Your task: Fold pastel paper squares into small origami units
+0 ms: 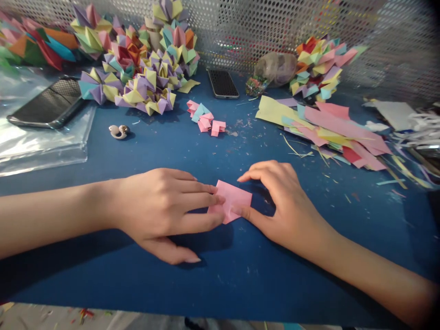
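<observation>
A small pink square of paper (pixel 237 198) lies flat on the blue tabletop (pixel 165 279), turned a little askew. My left hand (pixel 168 204) rests palm down over its left side, fingers stretched out with the tips on the paper and the thumb spread towards me. On the right, my right hand (pixel 282 201) touches the paper with its thumb tip, while the index finger arches over the table beyond the upper right corner. The fingers of that hand are apart and grip nothing. Whatever is under the left fingertips is hidden.
Small folded paper pieces (pixel 206 120) lie ahead, with an earring-like object (pixel 119 132) to their left. Behind are folded-paper clusters (pixel 144 82), a phone (pixel 222 83), another phone (pixel 51 103) on plastic, and a clear bottle (pixel 275 68). Paper strips (pixel 343 128) spread at right.
</observation>
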The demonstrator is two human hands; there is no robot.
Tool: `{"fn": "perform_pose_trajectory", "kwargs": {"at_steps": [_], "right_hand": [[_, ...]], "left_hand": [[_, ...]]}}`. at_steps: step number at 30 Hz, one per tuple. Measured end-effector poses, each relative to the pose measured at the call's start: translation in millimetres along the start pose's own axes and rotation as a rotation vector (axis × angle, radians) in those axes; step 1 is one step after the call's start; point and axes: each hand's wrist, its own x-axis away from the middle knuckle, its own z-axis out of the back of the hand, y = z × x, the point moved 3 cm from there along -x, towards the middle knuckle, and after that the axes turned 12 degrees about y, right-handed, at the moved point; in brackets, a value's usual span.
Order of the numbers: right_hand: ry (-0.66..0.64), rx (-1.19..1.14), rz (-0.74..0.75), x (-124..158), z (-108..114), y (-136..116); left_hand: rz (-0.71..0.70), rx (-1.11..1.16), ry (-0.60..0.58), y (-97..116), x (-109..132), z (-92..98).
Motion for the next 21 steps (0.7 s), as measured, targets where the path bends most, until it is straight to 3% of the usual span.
{"fn": "perform_pose_trajectory", "kwargs": {"at_steps": [7,14,17,21], "right_hand": [[0.056,-0.100,0.089,-0.5,8.8,1.7],[-0.012,-0.344,-0.067,0.7,16.6,7.3],[-0.008,-0.364,0.050,-2.6,14.4,11.2],[0.037,-0.208,0.364,-1.8,16.6,12.9]], "left_hand": [[0.017,-0.217,-0.008,16.9,-0.7,-3.1],[-0.044,-0.337,-0.014,6.1,2.7,1.5],[-0.075,-0.360,-0.016,4.1,3.1,4.0],[-0.083,-0.380,0.003,7.5,3.5,3.2]]}}
